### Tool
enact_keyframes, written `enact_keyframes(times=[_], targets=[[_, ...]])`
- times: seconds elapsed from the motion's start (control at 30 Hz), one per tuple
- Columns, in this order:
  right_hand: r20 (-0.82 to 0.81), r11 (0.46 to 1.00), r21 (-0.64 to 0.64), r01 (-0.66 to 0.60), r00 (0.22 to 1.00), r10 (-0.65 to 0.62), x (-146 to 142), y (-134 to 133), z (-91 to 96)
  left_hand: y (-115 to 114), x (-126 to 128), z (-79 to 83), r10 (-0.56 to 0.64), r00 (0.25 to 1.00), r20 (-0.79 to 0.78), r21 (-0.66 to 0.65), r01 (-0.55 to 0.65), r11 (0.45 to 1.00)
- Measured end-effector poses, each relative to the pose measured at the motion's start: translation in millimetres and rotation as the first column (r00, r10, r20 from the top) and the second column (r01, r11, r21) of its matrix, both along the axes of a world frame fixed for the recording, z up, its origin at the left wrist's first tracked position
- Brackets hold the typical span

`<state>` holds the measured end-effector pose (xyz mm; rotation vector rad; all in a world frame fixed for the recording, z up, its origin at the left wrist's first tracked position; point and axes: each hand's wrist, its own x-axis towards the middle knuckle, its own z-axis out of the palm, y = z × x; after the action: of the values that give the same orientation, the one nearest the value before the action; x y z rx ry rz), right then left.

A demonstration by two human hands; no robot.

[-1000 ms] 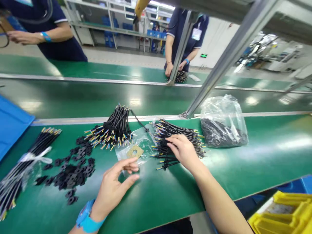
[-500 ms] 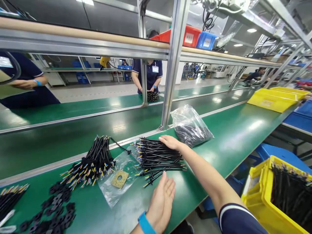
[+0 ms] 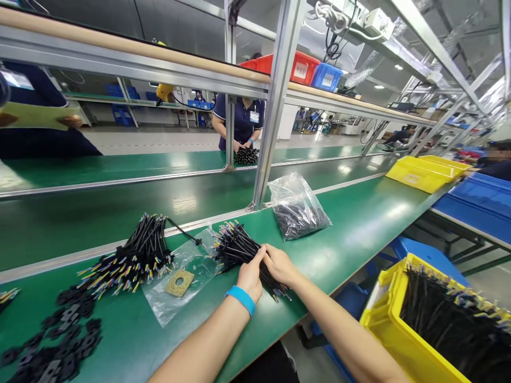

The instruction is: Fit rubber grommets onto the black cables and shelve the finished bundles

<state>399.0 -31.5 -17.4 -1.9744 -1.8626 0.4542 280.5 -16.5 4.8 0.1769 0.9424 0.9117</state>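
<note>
Both hands are wrapped round a bundle of black cables [image 3: 235, 246] with coloured wire ends, lying on the green bench. My left hand [image 3: 251, 275], with a blue wristband, grips its near side; my right hand [image 3: 280, 264] closes over the other side, and the thumbs nearly meet. Left of the bundle lies a clear plastic bag [image 3: 162, 307] with a yellowish square pad [image 3: 180, 283] with a hole on it. Farther left is a second pile of black cables [image 3: 146, 242]. Loose black small parts [image 3: 66, 330] are scattered at the lower left.
A clear bag of black parts [image 3: 299, 213] stands behind my right hand, near a metal post [image 3: 271, 106]. A yellow bin of cables [image 3: 385, 330] is at the lower right, beside a blue stool [image 3: 427, 258]. Across the bench, a co-worker [image 3: 241, 119] handles cables.
My hands have come together and closed round the cables, which were spread flat and are now gathered into a slanted bundle. The view has shifted slightly right.
</note>
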Motion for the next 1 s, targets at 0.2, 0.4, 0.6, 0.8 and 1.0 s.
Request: enact_keyframes(times=[0.2, 0.4, 0.6, 0.8, 1.0], targets=[[-0.074, 0.988, -0.028, 0.152, 0.985, -0.153, -8, -11, 0.7, 15, 6, -8.8, -0.123, 0.986, -0.115, 0.038, 0.128, 0.991], [-0.167, 0.974, 0.001, 0.225, 0.961, -0.222, -27, -7, -3.0, 33, -1, -13.0, -0.221, 0.967, -0.129, 0.066, 0.231, 0.971], [-0.244, 0.913, 0.225, 0.340, 0.927, -0.285, -60, -19, -10.0, 37, -13, -7.6, -0.322, 0.942, -0.098, 0.237, 0.337, 0.911], [-0.462, 0.863, 0.455, 0.218, 0.887, 0.019, -40, -22, 26.5, 46, -26, 15.8, -0.325, 0.938, -0.122, 0.568, 0.335, 0.752], [-0.668, 0.919, 0.386, 0.083, 0.712, 0.216, -26, -9, 41.8, 67, -37, 8.8, -0.278, 0.859, -0.430, 0.706, 0.512, 0.489]])
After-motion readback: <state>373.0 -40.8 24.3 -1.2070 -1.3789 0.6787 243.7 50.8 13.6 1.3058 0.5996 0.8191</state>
